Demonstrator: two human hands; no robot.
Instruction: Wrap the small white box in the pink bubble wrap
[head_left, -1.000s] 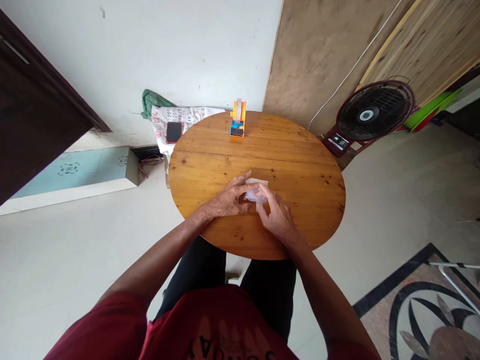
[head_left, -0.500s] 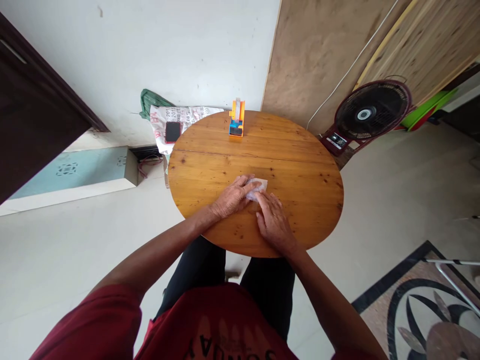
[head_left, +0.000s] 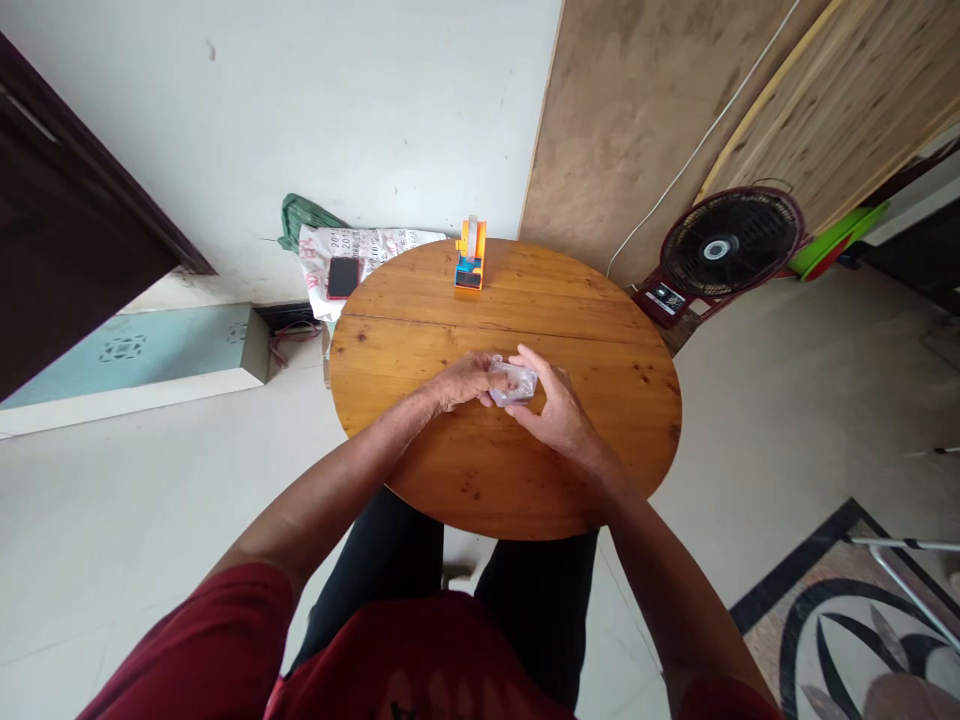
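A small clear plastic packet [head_left: 514,381] is held between both hands just above the middle of a round wooden table [head_left: 600,350]. My left hand [head_left: 465,380] grips its left side with curled fingers. My right hand [head_left: 551,405] wraps its right side, thumb on top. What is inside the packet is too small to make out.
An orange and blue block toy [head_left: 469,260] stands at the table's far edge. Behind the table lie a printed white sack [head_left: 375,245] with a phone [head_left: 342,277] on it. A floor fan [head_left: 720,250] stands at the right, a patterned rug [head_left: 862,610] at the lower right.
The packet lay pressed flat on the table under both hands; now both hands have lifted it slightly and grip it between them. The camera has tilted a little.
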